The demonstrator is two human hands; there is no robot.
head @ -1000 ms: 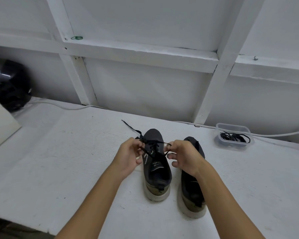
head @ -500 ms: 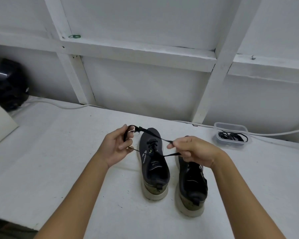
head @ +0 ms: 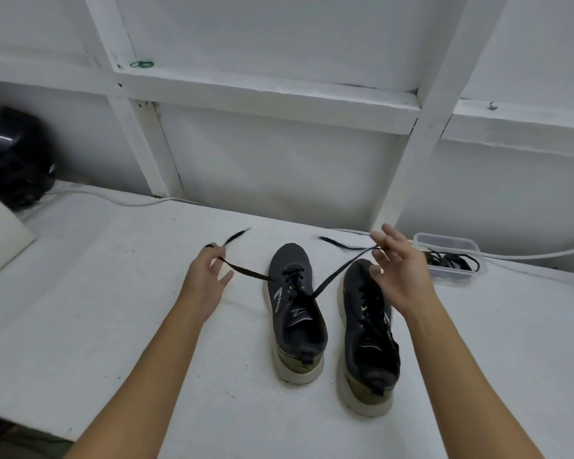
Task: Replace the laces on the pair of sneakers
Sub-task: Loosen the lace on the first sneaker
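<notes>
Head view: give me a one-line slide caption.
Both hands, left hand and right hand, pull the black lace ends apart above the left sneaker.

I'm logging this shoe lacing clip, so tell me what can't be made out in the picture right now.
- Head view: the lace tips are motion-blurred, so whether the left hand and right hand pinch it is unclear.
- The right sneaker toe is hidden by the right hand.
- The laces in the plastic container are a tangle; their count is unreadable.
- The dark object at the left edge is cut off.
</notes>
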